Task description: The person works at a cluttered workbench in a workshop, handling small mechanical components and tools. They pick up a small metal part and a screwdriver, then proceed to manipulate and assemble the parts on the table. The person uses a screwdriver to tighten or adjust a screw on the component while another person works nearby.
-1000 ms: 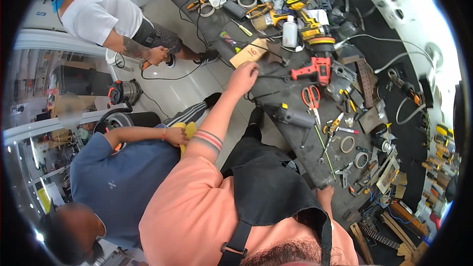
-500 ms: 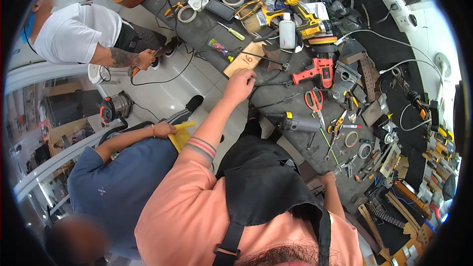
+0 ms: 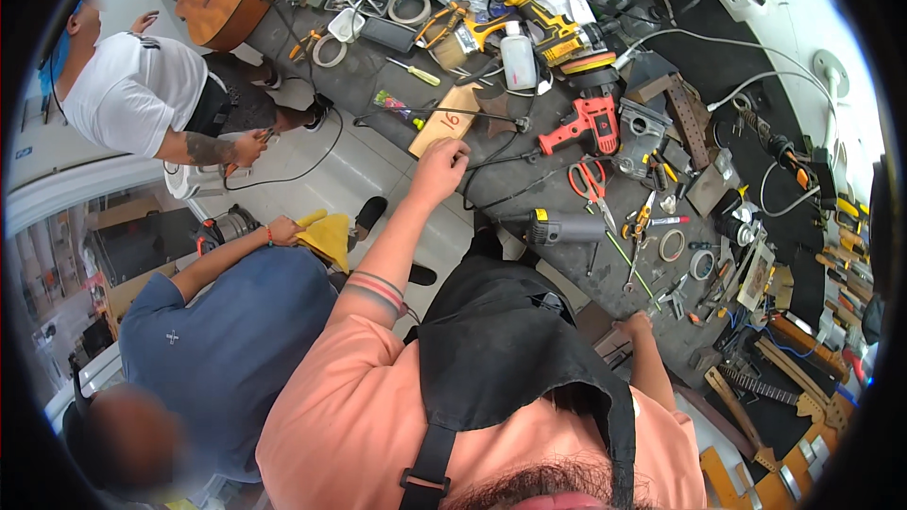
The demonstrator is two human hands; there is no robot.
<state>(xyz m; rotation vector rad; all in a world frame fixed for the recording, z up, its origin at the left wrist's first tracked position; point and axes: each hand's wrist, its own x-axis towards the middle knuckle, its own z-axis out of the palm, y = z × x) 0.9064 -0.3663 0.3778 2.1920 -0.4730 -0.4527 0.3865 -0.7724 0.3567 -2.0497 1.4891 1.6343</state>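
My left hand (image 3: 440, 172) rests at the bench edge, its fingers curled against the near end of a pale wooden block (image 3: 436, 132) with red marks. Whether they grip the block or only lean by it is hidden. Low on the right, my right hand (image 3: 637, 323) is closed at the bench's front edge, beside what looks like an open drawer (image 3: 609, 348). Its fingertips are hidden, so I cannot make out what they hold. Nearest the left hand are a black cable (image 3: 482, 167) and a brown curved piece (image 3: 495, 113); a grey cylindrical power tool (image 3: 565, 227) lies between the hands.
The bench carries a red power tool (image 3: 588, 125), orange-handled scissors (image 3: 590, 181), a yellow drill (image 3: 553, 28), a white bottle (image 3: 518, 59) and tape rings. Guitar necks (image 3: 746, 382) lie at right. One person in blue (image 3: 231, 340) and another in white (image 3: 137, 90) are at left.
The whole view has shifted, moving the bench left. My hands keep their places. The blue-shirted person's yellow cloth has moved left and up; the person in white now shows a raised hand.
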